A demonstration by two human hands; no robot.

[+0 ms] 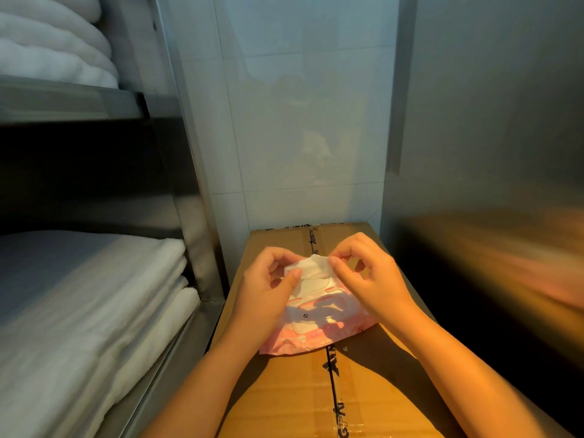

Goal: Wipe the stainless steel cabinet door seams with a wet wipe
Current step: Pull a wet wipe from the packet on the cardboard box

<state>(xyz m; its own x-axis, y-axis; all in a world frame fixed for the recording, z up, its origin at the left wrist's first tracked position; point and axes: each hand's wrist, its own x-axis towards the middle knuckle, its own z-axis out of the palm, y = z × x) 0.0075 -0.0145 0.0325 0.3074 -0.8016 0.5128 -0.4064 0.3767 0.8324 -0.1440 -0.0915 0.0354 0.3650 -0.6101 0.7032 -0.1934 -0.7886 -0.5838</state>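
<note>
**Tight lane between steel sides**

Seen from the wipe pack (316, 320) on the cardboard box (284, 390): the shelf post (189, 191) and folded towels (79, 295) block 9 o'clock, the cabinet door (489, 121) blocks 3, and the tiled wall (300, 121) closes 12. Bare box top runs toward 6 and 12; the air above it is open.
</note>
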